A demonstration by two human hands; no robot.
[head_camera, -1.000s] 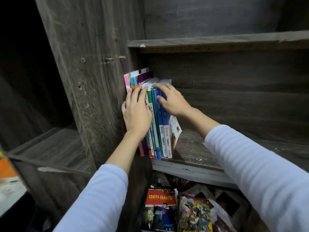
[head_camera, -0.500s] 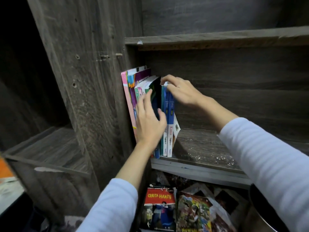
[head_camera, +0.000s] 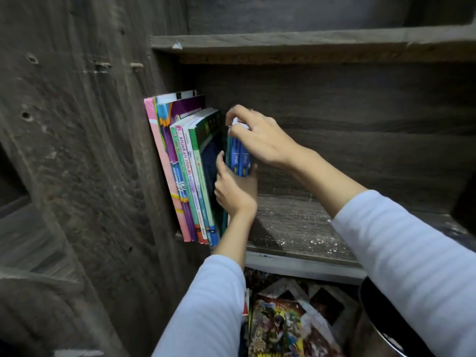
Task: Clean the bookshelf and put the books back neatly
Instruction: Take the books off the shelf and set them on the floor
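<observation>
The blue books [head_camera: 240, 158] are held upright at two places. Their top edge is pinched by the right hand [head_camera: 260, 140], the fingers curled over it from above. Lower down, the spines are clasped by the left hand [head_camera: 234, 191], with the thumb laid on the left face and the fingers wrapped round the right. Two blue spines are seen, with a teal edge at their left. Whether further volumes are included in the grip cannot be told. The foot of the blue books is hidden behind the left hand and wrist, so contact with the shelf board [head_camera: 296, 228] cannot be confirmed.

A dark gap is noted between the blue books and the row of books [head_camera: 185, 171] to their left. That row stands at the left end of the shelf board and is leaned against the side panel [head_camera: 90, 150], a pink cover outermost, then purple, then green spines. Pale specks are scattered on the board to the right of the hands. The compartment is closed above by the upper shelf [head_camera: 309, 46]. Comic books [head_camera: 280, 325] are piled in the compartment below. Both forearms are covered by pale striped sleeves [head_camera: 412, 266].
</observation>
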